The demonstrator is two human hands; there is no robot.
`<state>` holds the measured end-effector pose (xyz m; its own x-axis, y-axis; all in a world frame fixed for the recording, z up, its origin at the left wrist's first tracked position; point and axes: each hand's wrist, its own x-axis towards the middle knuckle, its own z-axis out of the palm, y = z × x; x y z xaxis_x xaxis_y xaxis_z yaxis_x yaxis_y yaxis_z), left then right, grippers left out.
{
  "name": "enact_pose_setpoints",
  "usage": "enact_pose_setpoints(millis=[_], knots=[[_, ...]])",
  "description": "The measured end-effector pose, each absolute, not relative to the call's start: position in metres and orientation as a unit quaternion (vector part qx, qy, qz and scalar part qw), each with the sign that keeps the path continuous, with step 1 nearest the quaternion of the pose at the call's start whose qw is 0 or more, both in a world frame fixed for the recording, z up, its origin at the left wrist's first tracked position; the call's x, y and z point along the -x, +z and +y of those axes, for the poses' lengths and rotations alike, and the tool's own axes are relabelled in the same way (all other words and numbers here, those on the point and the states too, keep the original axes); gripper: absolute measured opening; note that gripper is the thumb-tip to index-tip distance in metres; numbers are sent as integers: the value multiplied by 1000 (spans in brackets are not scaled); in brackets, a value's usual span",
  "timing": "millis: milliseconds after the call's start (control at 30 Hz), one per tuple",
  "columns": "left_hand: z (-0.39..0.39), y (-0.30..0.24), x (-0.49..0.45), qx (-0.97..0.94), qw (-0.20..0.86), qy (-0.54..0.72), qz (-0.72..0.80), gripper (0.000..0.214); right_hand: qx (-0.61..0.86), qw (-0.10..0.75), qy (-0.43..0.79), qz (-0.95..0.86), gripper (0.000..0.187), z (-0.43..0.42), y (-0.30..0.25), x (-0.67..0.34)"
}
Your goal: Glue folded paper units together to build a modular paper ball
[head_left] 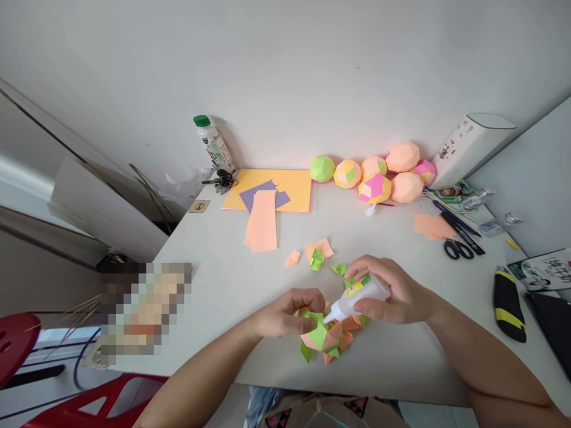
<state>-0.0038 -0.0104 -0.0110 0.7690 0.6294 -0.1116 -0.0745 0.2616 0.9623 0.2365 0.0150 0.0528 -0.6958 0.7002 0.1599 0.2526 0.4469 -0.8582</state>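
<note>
My left hand [292, 312] is closed on the left side of a folded-paper model [322, 337] in green and peach, near the table's front edge. In my right hand [392, 291] is a white glue bottle [363, 299] with a yellow and green label, tilted down to the left. Its nozzle tip meets or nearly meets the model's green top; I cannot tell which. Loose folded pieces lie beyond: a green one [316, 259] on peach paper, a small peach one [293, 258] and another green one [339, 269]. More peach and green pieces lie partly hidden under the bottle.
Peach paper strips [264, 223] lie on a yellow sheet [294, 189]. Several finished paper balls [375, 188] line the wall. Scissors [458, 249], a black and yellow tool [509, 304] and peach squares [432, 226] lie right. A green-capped bottle [215, 145] and keys [223, 181] stand back left.
</note>
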Motion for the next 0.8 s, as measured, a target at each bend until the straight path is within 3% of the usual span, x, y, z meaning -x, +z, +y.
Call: enact_pose_setpoints(millis=[433,800], knots=[[-9,-12,5,-556,754,230,265,20,296,310,389,-815,35,13,48,-232],[-10,-12,3,-558,758,226,251,21,277,295,405,-820,32,12,48,-233]])
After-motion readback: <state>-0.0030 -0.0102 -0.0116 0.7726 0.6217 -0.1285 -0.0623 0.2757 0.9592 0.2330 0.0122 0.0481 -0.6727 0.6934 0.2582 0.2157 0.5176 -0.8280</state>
